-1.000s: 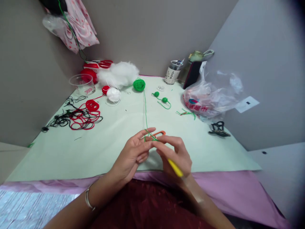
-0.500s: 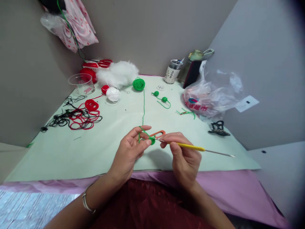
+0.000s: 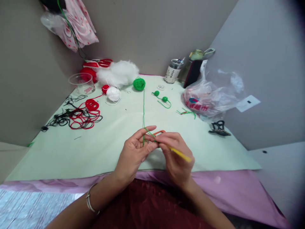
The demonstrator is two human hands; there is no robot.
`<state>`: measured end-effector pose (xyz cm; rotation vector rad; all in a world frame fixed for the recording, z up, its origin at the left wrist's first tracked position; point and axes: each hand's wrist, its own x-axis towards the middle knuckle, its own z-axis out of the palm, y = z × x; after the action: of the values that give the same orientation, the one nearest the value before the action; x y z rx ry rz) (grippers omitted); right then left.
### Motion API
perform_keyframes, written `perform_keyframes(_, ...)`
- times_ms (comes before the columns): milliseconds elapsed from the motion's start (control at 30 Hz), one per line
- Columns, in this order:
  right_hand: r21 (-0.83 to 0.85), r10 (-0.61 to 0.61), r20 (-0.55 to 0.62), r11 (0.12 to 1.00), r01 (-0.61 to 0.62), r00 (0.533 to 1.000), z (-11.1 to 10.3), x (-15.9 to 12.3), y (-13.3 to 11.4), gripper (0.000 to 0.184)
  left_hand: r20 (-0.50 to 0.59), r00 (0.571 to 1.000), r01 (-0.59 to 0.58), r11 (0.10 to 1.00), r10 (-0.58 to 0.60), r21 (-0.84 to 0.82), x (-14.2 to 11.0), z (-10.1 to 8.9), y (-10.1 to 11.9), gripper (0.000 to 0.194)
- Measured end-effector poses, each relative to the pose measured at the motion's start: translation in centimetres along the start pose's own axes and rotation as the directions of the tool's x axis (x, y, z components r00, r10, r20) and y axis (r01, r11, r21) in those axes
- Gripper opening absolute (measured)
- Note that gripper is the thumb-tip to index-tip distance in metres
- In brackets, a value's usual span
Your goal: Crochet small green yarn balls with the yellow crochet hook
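My left hand (image 3: 135, 148) pinches a small green crochet piece, now mostly hidden by the fingers of both hands. Green yarn (image 3: 143, 108) loops over its raised index finger and runs back to a green yarn ball (image 3: 139, 84). My right hand (image 3: 177, 156) is closed on a crochet hook with a yellow handle (image 3: 180, 154); the hook's working tip is hidden at the left fingertips. Just behind the fingers shows part of an orange stitch marker or clip (image 3: 162, 131). The two hands touch or nearly touch.
Red and black yarn (image 3: 83, 117) lies tangled on the left. White stuffing (image 3: 119, 73), a clear cup (image 3: 82, 84) and a white yarn ball (image 3: 113, 94) stand behind. Two small green balls (image 3: 165, 99), a pen holder (image 3: 173, 71), a plastic bag (image 3: 205, 98) and a black hair claw (image 3: 219, 128) are rightward.
Both hands have come closer together, the left shifting slightly right. The hook's handle has turned, pointing more toward me, and the green piece has become mostly covered.
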<state>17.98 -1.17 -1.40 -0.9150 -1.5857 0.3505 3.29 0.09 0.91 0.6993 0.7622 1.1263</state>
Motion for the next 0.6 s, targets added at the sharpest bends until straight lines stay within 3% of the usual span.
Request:
perform_keyframes(100, -0.161, -0.111, 0.009, 0.981, 0.111, 0.994, -0.3, -0.3, 0.1, 0.034, 0.046, 0.991, 0.131, 0.988, -0.127, -0.085, 0.3, -0.2, 0.2, 0.041)
perform_keyframes(167, -0.043, -0.018, -0.056, 0.999, 0.015, 0.998, -0.5, 0.1, 0.0, 0.028, 0.061, 0.985, 0.169, 0.975, -0.161, -0.145, 0.5, -0.5, 0.4, 0.035)
perform_keyframes(233, 0.163, 0.142, -0.102, 0.979, -0.125, 0.985, -0.6, 0.6, -0.1, 0.024, 0.037, 0.991, 0.136, 0.978, -0.132, -0.160, 0.6, -0.7, 0.5, 0.032)
perform_keyframes(300, 0.304, 0.237, -0.064, 0.930, -0.207, 0.969, -0.6, 1.1, -0.3, 0.021, 0.013, 0.997, 0.078, 0.991, -0.077, -0.107, 0.6, -0.6, 0.5, 0.030)
perform_keyframes(433, 0.320, 0.231, 0.002, 0.922, -0.220, 0.973, -0.2, 1.2, -0.3, 0.017, 0.045, 0.999, -0.001, 1.000, 0.001, -0.009, 0.3, -0.4, 0.1, 0.028)
perform_keyframes(600, 0.427, 0.344, 0.026, 0.845, -0.321, 0.939, -0.4, 0.7, 0.4, 0.018, 0.038, 0.999, -0.018, 1.000, 0.017, 0.015, 0.3, -0.5, 0.1, 0.032)
